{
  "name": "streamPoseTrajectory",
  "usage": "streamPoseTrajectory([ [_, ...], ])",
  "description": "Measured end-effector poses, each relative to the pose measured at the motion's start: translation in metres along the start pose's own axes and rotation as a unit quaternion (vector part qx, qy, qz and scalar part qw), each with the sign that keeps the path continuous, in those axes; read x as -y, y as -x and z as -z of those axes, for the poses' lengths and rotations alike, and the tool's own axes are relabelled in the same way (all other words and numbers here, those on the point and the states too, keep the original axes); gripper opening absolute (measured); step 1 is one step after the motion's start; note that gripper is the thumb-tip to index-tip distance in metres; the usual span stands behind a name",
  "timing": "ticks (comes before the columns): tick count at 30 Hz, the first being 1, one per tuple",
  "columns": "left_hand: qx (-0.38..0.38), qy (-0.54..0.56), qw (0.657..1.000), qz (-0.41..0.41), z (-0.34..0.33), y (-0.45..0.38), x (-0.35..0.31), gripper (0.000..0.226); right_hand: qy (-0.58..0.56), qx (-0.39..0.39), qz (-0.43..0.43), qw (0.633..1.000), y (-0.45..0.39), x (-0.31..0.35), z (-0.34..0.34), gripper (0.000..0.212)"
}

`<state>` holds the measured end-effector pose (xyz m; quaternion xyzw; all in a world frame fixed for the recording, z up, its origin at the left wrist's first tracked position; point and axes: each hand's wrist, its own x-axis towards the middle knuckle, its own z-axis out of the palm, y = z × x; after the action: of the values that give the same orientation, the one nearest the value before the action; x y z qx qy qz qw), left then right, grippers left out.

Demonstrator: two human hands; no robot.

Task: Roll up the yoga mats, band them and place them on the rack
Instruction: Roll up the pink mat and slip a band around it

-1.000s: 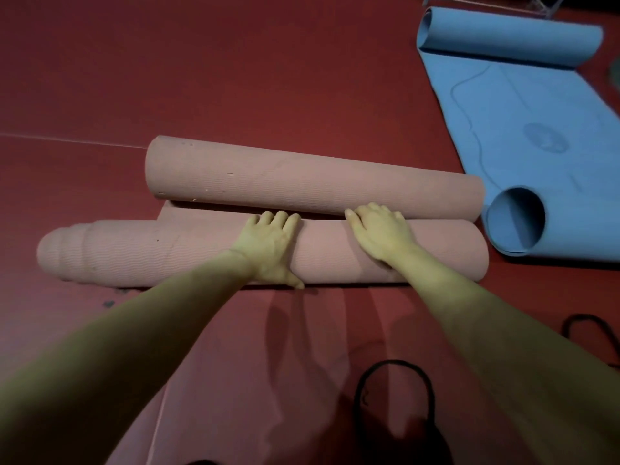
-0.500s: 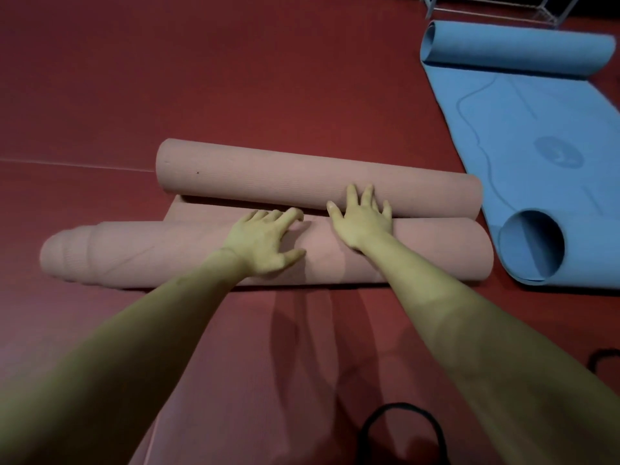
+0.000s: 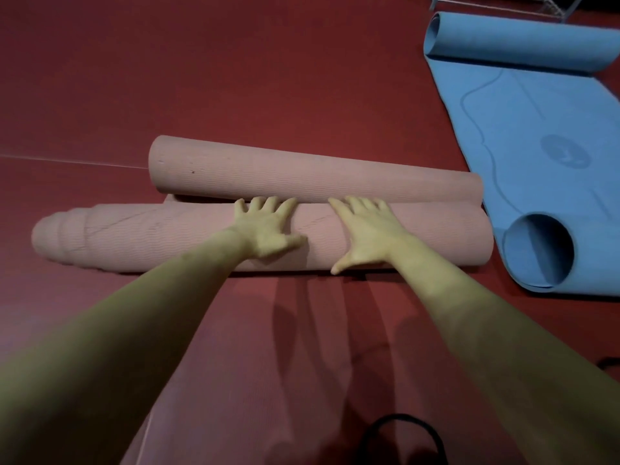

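Note:
A pink yoga mat lies across the red floor, curled from both ends into two rolls. The near roll (image 3: 151, 236) is thick and telescoped at its left end; the far roll (image 3: 302, 176) touches it. My left hand (image 3: 268, 228) and my right hand (image 3: 367, 234) press flat on top of the near roll, fingers spread toward the seam between the rolls, gripping nothing. A black band (image 3: 407, 437) lies on the floor at the bottom edge. A white wire rack (image 3: 503, 3) shows at the top right.
A blue yoga mat (image 3: 536, 129) lies at the right, half unrolled, with a curl at its near end (image 3: 536, 253) close to the pink rolls and another curl at its far end (image 3: 516, 41). Another black loop (image 3: 609, 365) peeks in at the right edge.
Both hands have shifted on the near roll, the right one from the seam back onto its top, now laid flat. The near roll sits tighter against the far roll.

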<state>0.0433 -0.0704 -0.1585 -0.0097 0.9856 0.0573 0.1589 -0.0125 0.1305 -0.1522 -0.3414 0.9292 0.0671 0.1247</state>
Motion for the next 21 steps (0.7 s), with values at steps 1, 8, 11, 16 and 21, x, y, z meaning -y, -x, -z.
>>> streamPoseTrajectory([
  [1, 0.018, -0.021, 1.000, -0.014, 0.002, 0.003, 0.001, 0.104, 0.018, 0.012, -0.001, 1.000, 0.000, 0.002, 0.001, 0.133],
  [8, -0.051, -0.204, 0.977, -0.043, -0.010, 0.025, -0.011, 0.123, 0.116, -0.020, -0.007, 0.993, 0.014, 0.023, -0.001, 0.120],
  [11, -0.060, -0.217, 0.972, -0.066, -0.011, 0.035, -0.009, 0.119, 0.113, -0.027, 0.001, 0.993, 0.028, 0.028, -0.004, 0.115],
  [16, -0.040, -0.222, 0.970, -0.094, -0.019, 0.062, -0.015, 0.118, 0.118, -0.020, 0.018, 0.993, 0.057, 0.043, -0.010, 0.110],
  [21, -0.032, -0.210, 0.971, -0.109, -0.023, 0.089, -0.023, 0.114, 0.117, -0.014, 0.034, 0.992, 0.083, 0.051, -0.011, 0.105],
])
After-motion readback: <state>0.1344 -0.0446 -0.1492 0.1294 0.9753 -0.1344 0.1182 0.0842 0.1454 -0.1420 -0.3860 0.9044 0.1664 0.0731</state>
